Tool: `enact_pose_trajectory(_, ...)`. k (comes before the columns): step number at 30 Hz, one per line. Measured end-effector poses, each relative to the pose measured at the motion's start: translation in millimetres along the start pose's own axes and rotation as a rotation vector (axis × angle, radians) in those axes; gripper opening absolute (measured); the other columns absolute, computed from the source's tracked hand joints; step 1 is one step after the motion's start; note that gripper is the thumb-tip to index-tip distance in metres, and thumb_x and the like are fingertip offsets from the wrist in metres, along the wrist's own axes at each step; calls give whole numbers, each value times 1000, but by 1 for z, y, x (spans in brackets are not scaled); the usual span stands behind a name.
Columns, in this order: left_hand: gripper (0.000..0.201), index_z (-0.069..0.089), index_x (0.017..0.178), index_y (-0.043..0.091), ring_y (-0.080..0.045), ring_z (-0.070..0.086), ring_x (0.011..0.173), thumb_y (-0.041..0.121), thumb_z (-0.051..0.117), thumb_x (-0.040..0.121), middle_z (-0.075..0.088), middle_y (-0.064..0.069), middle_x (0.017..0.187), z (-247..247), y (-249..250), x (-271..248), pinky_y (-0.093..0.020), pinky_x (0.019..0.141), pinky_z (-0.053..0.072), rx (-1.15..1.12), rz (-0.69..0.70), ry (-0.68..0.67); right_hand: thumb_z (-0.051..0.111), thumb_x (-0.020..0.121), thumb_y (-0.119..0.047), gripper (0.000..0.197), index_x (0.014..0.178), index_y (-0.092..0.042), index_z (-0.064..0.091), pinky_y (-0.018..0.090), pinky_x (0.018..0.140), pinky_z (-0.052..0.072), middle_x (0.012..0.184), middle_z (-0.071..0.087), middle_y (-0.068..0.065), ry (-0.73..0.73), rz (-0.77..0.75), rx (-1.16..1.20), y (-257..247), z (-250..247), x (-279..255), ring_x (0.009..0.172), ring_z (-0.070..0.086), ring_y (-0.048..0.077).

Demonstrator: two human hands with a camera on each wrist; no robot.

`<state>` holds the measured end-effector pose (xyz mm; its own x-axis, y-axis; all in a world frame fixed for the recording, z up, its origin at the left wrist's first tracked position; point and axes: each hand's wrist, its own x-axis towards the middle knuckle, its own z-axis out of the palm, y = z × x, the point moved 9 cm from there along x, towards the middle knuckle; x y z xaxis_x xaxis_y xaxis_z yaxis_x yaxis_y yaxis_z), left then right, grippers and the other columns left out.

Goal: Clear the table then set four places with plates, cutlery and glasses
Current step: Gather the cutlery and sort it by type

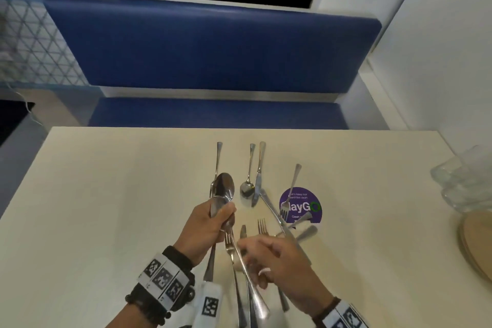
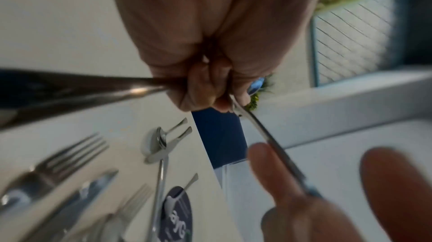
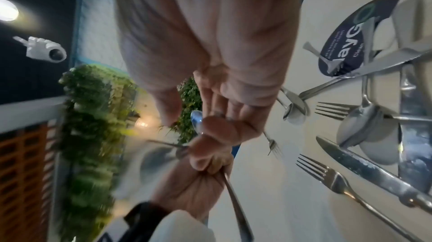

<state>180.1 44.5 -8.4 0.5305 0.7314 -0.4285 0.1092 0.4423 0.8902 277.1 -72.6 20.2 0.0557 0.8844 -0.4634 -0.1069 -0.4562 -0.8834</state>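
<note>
**Sorting the cutlery, spoons first**

Gripping two spoons (image 1: 225, 194) in the left hand (image 1: 205, 229), fingers curled tight round the necks, bowls pointing to the far side, handles trailing down toward the near edge of the table (image 1: 106, 194). Hovering just right of it with the right hand (image 1: 277, 255), fingers loosely spread over one long handle; whether actually pinching that handle or only brushing it, cannot tell, as the head view is blurred there and the left wrist view shows straight fingertips beside the shaft.

Lying further right, mid-table: loose cutlery (image 1: 255, 184) — a small spoon and a knife side by side, forks and another knife crossing near a round purple sticker (image 1: 300, 206). Standing at the far right edge: stacked glasses (image 1: 463, 181) and, nearer, a pile of tan plates (image 1: 476, 245).

Judging by this: table apparently cleared, no place laid yet, cutlery being gathered by kind. Calling next for settling the handle into the left-hand bundle, then reaching right for the small spoon without dragging the knife touching it.
</note>
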Motion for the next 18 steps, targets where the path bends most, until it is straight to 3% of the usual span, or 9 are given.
enact_pose_trajectory(2,26,56,82,5,-11,41,54,26,61,98,50,-5,68,-6,3,-1,-22,49,36,73,61,49,64,96,-30,20,96,-14,76,21,55,44,79,77,2,-46,22,-179,3,10,0,57,55,8)
enact_pose_trajectory(4,31,58,86,1,-11,41,55,29,61,97,51,-7,71,-11,1,-3,-22,49,37,67,77,108,67,93,-28,18,88,-12,76,21,59,46,72,75,-2,-24,14,-288,6,17,7,56,56,6)
enact_pose_trajectory(6,32,61,94,2,-11,40,55,34,59,97,53,-6,74,-15,-8,-5,-23,51,37,-68,25,147,68,91,-26,21,76,-14,74,28,63,49,64,70,-5,44,-4,-328,3,16,16,57,55,8)
enact_pose_trajectory(8,33,65,104,3,-12,46,60,35,56,99,59,-5,78,-17,-22,-7,-27,57,41,-232,-72,166,69,90,-25,27,63,-21,69,25,60,48,57,60,-8,90,-52,-338,-4,17,27,54,50,5)
enact_pose_trajectory(11,33,65,112,3,-20,62,75,30,50,103,68,-12,92,-19,-42,-10,-34,68,52,-359,-173,176,75,84,-23,14,71,-20,73,14,51,47,56,62,-12,128,-51,-356,-11,24,44,47,54,-1)
enact_pose_trajectory(14,32,61,113,-4,-25,69,82,23,46,105,71,-17,93,-19,-55,-9,-36,68,57,-465,-257,164,80,77,-14,17,75,-3,68,10,49,45,69,69,-25,155,-40,-385,-7,30,56,49,60,-6)
enact_pose_trajectory(17,26,58,109,-2,-25,69,70,19,45,106,69,-15,83,-22,-64,-9,-33,52,55,-593,-335,185,81,77,-16,16,72,-7,68,15,48,50,90,77,-1,129,-8,-471,0,35,64,47,62,1)
enact_pose_trajectory(18,25,57,109,-2,-24,67,68,19,44,106,68,-15,83,-23,-65,-9,-31,49,54,-584,-342,188,81,77,-16,17,68,-12,68,12,52,50,98,78,-2,119,-11,-507,0,37,65,52,65,2)
